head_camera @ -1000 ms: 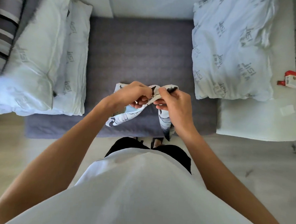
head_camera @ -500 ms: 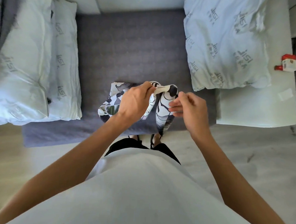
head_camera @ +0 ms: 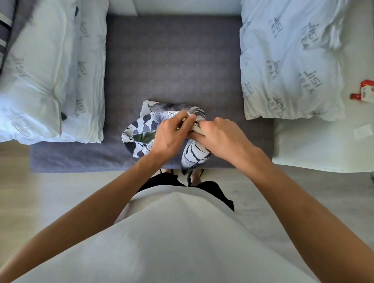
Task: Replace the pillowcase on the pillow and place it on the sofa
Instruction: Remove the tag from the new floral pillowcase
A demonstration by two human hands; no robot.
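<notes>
Three bare pillows [head_camera: 294, 60] on grey sofa [head_camera: 171, 59], pale floor [head_camera: 25, 197].

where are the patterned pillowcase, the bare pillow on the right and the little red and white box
patterned pillowcase [head_camera: 142, 127]: head view, on its leaf-print fabric left of the hands
bare pillow on the right [head_camera: 291, 60]: head view, on the middle of its printed white surface
red and white box [head_camera: 369, 92]: head view, on its white face

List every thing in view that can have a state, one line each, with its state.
patterned pillowcase: off any pillow, bunched, held up by both hands.
left hand: pinching the pillowcase edge.
right hand: fingers curled round the same edge.
right pillow: bare, lying partly on the sofa.
left pillows: two, stacked, bare.
red-and-white box: lid state unclear.
</notes>
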